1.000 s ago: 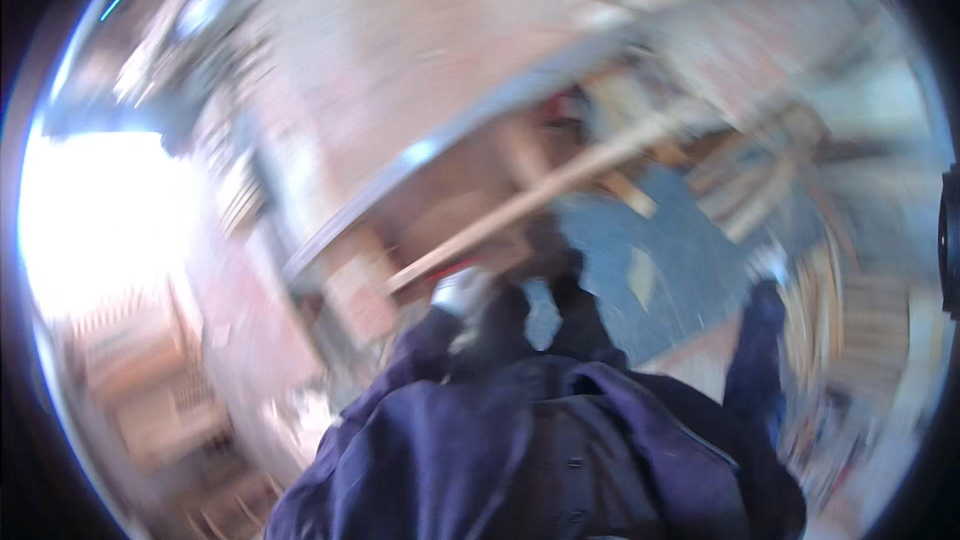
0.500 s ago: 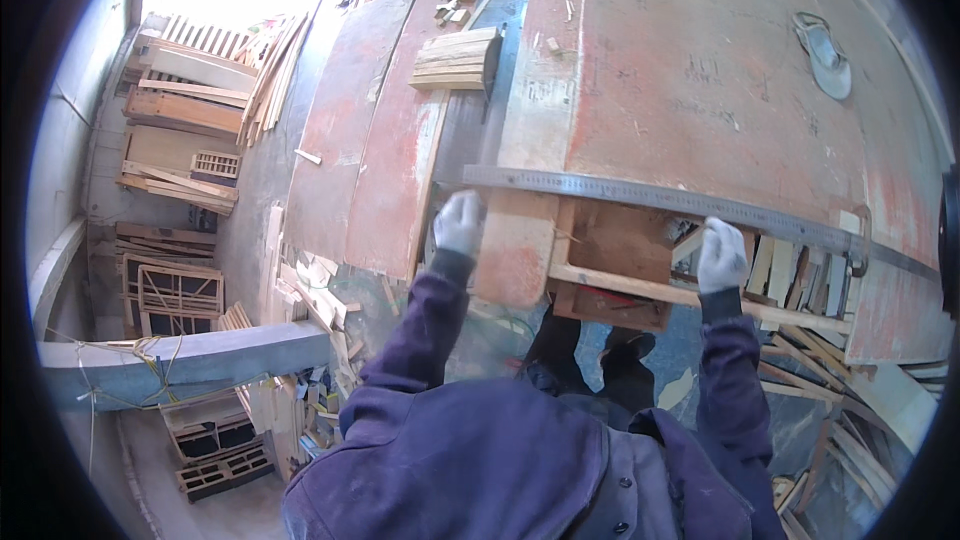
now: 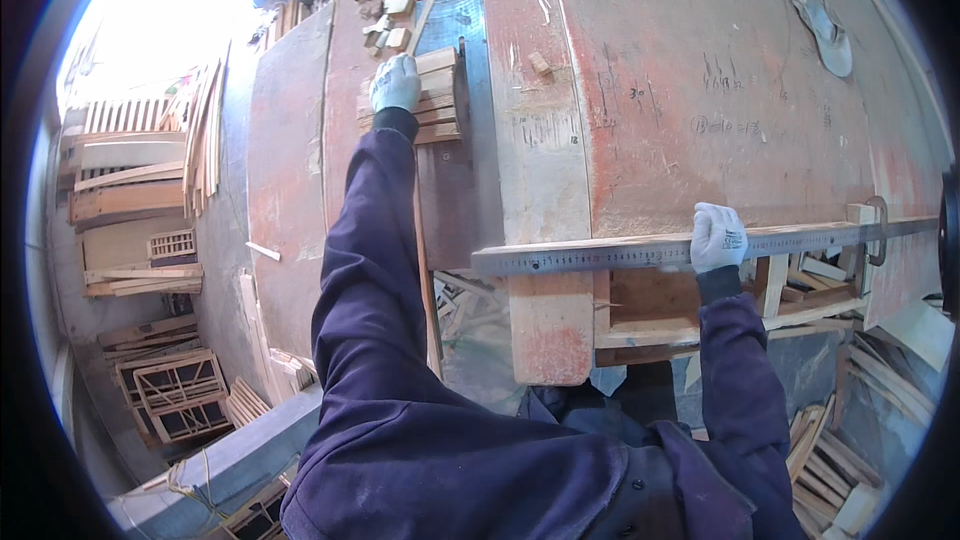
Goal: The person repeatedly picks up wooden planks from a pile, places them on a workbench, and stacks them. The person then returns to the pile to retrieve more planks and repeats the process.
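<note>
My left hand [image 3: 397,85], in a white glove, is over the left end of a stack of pale wooden strips [image 3: 437,90], its fingers curled down on them. The glove hides how many strips it grips. My gloved right hand [image 3: 718,238] is closed at the bench's near edge, around a long pale wooden strip [image 3: 610,241] beside a metal ruler [image 3: 570,258]. The ruler runs left to right, partly covered by that hand. A metal clamp [image 3: 878,230] holds near its right end.
Small wood blocks [image 3: 398,6] lie beyond the stack. A sandal [image 3: 825,35] rests on the reddish bench top [image 3: 700,110]. Below the ruler is an open wooden compartment [image 3: 650,295]. Offcuts [image 3: 820,450] lie at lower right; wooden frames [image 3: 180,395] lean at left.
My left hand has moved forward and left, from the ruler's left end to the stack. My right hand stays by the ruler, now over it. The view has shifted.
</note>
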`<state>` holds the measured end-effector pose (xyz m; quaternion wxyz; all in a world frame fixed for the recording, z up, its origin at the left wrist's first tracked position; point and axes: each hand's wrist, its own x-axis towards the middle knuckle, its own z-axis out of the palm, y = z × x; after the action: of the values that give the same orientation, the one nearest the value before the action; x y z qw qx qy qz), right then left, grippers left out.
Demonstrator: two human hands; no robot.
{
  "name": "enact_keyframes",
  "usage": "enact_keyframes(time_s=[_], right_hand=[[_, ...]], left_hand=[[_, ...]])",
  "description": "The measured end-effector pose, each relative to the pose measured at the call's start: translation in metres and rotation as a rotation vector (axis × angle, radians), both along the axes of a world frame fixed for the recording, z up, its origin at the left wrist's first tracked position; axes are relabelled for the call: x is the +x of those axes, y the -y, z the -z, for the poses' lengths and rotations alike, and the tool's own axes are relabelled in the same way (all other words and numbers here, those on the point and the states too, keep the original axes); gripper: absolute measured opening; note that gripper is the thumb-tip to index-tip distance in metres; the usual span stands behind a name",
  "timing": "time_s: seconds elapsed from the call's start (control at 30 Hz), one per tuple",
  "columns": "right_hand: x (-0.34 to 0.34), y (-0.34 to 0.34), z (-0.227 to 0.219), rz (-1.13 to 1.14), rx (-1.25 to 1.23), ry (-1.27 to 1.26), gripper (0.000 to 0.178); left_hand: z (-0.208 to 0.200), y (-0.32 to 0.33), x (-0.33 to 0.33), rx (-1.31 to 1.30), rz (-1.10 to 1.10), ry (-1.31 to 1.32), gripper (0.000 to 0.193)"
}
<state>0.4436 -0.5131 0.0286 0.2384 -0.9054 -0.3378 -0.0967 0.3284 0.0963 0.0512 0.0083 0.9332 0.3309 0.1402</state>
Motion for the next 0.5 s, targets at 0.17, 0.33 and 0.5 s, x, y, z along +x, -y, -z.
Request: enact_keyframes(time_s=[0.17,0.33,0.5], right_hand=[[0.0,-0.001,-0.006,-0.013,-0.025,-0.058,0.018],[0.0,0.0,-0.004,-0.014,-0.053,-0.061,0.021],[0.004,0.004,0.005,-0.007,-0.136,-0.09,0.024]], left_hand=[[0.025,-0.028,0.008,-0.023,0.002,-0.15,0.034],[0.017,0.009,-0.071,0.265,0.231,-0.244,0.025],[-0.007,0.096,-0.188,-0.088,0.157,0.06,0.026]])
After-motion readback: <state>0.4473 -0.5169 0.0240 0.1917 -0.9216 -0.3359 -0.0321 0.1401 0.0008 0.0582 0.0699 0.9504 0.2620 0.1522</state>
